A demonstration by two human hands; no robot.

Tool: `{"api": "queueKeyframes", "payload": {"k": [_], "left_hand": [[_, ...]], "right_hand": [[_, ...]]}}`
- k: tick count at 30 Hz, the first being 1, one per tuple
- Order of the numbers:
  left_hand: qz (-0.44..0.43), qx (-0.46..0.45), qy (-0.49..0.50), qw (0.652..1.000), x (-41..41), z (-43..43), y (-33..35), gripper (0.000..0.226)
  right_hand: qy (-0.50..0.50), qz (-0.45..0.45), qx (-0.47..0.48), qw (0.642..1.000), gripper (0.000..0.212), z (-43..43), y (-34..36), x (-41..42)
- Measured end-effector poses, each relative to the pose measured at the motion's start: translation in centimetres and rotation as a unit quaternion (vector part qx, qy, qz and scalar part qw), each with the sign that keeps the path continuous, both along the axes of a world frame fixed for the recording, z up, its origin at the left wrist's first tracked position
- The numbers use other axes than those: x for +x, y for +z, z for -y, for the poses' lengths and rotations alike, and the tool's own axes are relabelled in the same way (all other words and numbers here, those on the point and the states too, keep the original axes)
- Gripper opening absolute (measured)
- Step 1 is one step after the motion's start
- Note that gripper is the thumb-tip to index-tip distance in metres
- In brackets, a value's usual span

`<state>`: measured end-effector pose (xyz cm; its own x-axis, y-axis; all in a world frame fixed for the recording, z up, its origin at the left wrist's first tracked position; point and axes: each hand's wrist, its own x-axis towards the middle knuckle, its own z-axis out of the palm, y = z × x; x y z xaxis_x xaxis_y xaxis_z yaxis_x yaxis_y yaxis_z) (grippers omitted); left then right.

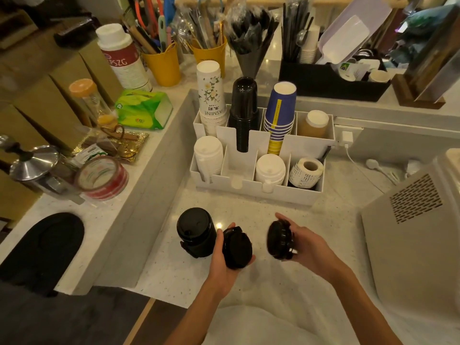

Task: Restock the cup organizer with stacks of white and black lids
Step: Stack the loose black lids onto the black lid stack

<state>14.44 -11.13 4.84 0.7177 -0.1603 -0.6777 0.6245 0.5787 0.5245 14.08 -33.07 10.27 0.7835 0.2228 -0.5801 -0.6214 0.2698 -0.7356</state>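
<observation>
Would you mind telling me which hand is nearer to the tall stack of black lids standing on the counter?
Left. The left hand, holding black lids, is right beside the tall stack of black lids, its thumb about touching it. The right hand, holding more black lids, is farther off to the stack's right.

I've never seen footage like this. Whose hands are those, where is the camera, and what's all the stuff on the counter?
No machine here: a person wears a camera on the head, looking down at their own hands. The left hand and right hand each hold a short stack of black lids. A taller black stack stands on the counter by the left hand. Behind is a white organizer with cups in the back and white lids in front; one front slot looks empty.
</observation>
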Motion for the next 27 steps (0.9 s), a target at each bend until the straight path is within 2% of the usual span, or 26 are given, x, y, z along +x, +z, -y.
{"api": "queueKeyframes", "payload": {"k": [1, 2, 4, 5, 8, 9, 11, 14, 15, 18, 22, 25, 26, 27], "left_hand": [[0.008, -0.01, 0.006, 1.0, 0.1, 0.0, 0.0, 0.059], [0.018, -0.018, 0.01, 1.0, 0.2, 0.0, 0.0, 0.058], [0.037, -0.02, 0.011, 0.999, 0.5, 0.0, 0.2, 0.055], [0.042, -0.02, 0.01, 0.999, 0.6, -0.1, 0.3, 0.054], [0.047, -0.027, 0.014, 0.998, 0.7, -0.3, 0.7, 0.055], [0.047, -0.031, 0.014, 0.998, 0.7, -0.4, 0.9, 0.055], [0.046, -0.035, 0.008, 0.998, 0.8, -0.4, 1.2, 0.057], [0.044, -0.057, -0.014, 0.997, 0.8, -0.2, 1.7, 0.06], [0.043, -0.06, -0.027, 0.997, 0.8, -0.1, 1.9, 0.061], [0.046, -0.062, -0.08, 0.994, 0.6, 0.5, 2.7, 0.058], [0.075, -0.02, -0.107, 0.991, 0.3, 1.5, 3.3, 0.037], [0.11, 0.057, -0.094, 0.988, 0.4, 2.1, 3.2, 0.031], [0.137, 0.093, -0.097, 0.981, 0.3, 2.3, 3.1, 0.031], [0.168, 0.132, -0.105, 0.971, 0.2, 2.4, 3.0, 0.032]], "right_hand": [[-0.035, -0.019, 0.115, 0.993, 0.051, -0.3, 0.3, -0.1], [-0.058, -0.029, 0.191, 0.979, 0.05, -0.6, 0.4, -0.1], [-0.087, -0.048, 0.259, 0.961, 0.049, -1.5, 0.2, -0.2], [-0.093, -0.052, 0.249, 0.963, 0.048, -2.0, 0.0, -0.2], [-0.057, 0.006, 0.05, 0.997, 0.036, -3.0, -1.4, -0.1], [-0.047, 0.023, 0.0, 0.999, 0.041, -3.2, -1.8, -0.1], [-0.028, 0.039, -0.025, 0.999, 0.048, -3.1, -2.4, -0.1], [0.033, 0.056, 0.019, 0.998, 0.05, -2.6, -1.6, 0.0], [0.072, 0.073, -0.005, 0.995, 0.05, -2.7, -1.0, 0.1], [0.151, 0.151, -0.159, 0.964, 0.045, -3.2, 0.0, 0.7], [0.065, 0.167, -0.269, 0.946, 0.049, -4.3, -0.4, 1.4], [0.003, 0.145, -0.377, 0.915, 0.044, -6.0, -1.2, 0.9], [-0.004, 0.124, -0.383, 0.915, 0.044, -6.5, -1.2, 0.6], [-0.009, 0.092, -0.353, 0.931, 0.047, -7.0, -1.1, 0.2]]}}
